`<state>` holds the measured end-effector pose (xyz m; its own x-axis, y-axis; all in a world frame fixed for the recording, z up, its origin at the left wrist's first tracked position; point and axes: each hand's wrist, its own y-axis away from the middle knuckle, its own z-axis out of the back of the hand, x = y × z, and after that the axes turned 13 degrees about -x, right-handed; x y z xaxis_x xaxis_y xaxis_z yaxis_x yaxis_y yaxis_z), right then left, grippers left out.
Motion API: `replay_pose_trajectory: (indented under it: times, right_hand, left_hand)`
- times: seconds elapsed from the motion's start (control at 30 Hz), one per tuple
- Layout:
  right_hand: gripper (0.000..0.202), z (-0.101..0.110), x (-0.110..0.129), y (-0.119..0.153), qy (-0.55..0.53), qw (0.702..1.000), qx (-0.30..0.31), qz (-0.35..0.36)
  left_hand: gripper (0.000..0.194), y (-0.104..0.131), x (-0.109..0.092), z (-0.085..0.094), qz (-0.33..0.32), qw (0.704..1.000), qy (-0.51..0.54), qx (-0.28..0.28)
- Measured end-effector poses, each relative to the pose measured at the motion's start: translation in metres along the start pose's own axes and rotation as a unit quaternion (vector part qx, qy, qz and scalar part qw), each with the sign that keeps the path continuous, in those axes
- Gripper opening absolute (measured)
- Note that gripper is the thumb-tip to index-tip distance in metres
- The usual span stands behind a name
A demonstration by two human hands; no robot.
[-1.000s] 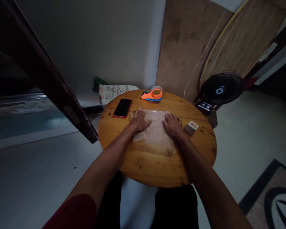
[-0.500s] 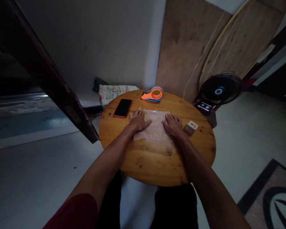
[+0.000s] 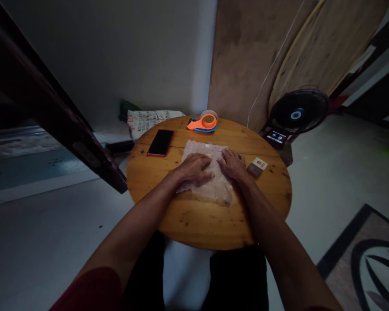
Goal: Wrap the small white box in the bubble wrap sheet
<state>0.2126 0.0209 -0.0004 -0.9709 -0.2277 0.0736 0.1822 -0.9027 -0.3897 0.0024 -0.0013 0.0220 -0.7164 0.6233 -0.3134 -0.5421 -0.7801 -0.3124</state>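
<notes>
A sheet of clear bubble wrap (image 3: 210, 183) lies flat on the round wooden table (image 3: 201, 231). My left hand (image 3: 197, 168) rests on its left and middle part, fingers apart and pointing right. On the sheet's right edge lies my right hand (image 3: 232, 163), palm down with the fingers spread. Just right of that hand is a small white and brown box (image 3: 257, 166). Behind the sheet stands an orange and blue tape dispenser (image 3: 205, 122) with a roll of tape. A dark phone with a red edge (image 3: 161, 142) lies at the back left of the table.
A black fan (image 3: 296, 114) stands beyond the table's right rear edge. Behind the table are a printed white sack (image 3: 149, 120) and a brown board (image 3: 243, 56) against the wall. A dark door frame (image 3: 84, 147) slants down at the left.
My left hand has moved from the sheet's left edge inward and nearer to me. The sheet's near edge has changed shape. My right hand stays at the right edge, and the view has shifted slightly.
</notes>
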Motion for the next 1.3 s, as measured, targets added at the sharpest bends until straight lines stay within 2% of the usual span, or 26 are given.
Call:
replay_pose_trajectory:
  times: [0.13, 0.23, 0.7, 1.1, 1.3]
  right_hand:
    - [0.049, -0.002, -0.004, 0.0, -0.005, 1.0, -0.004, -0.003]
    - [0.048, -0.003, -0.006, -0.001, -0.015, 1.0, -0.008, -0.004]
    - [0.046, -0.001, -0.008, -0.001, -0.029, 0.999, -0.009, -0.026]
    - [0.042, 0.001, -0.008, 0.0, -0.029, 0.999, -0.009, -0.017]
    - [0.041, 0.007, -0.006, 0.001, -0.036, 0.999, -0.011, -0.021]
  left_hand:
    - [0.092, 0.001, 0.007, -0.004, -0.02, 0.998, -0.012, 0.051]
    - [0.101, 0.001, 0.011, -0.007, -0.021, 0.997, -0.001, 0.069]
    - [0.107, 0.001, 0.007, -0.01, -0.007, 0.997, 0.008, 0.073]
    - [0.096, 0.002, 0.003, -0.007, -0.004, 0.998, -0.01, 0.07]
    - [0.097, 0.002, 0.005, -0.009, -0.007, 0.997, -0.005, 0.07]
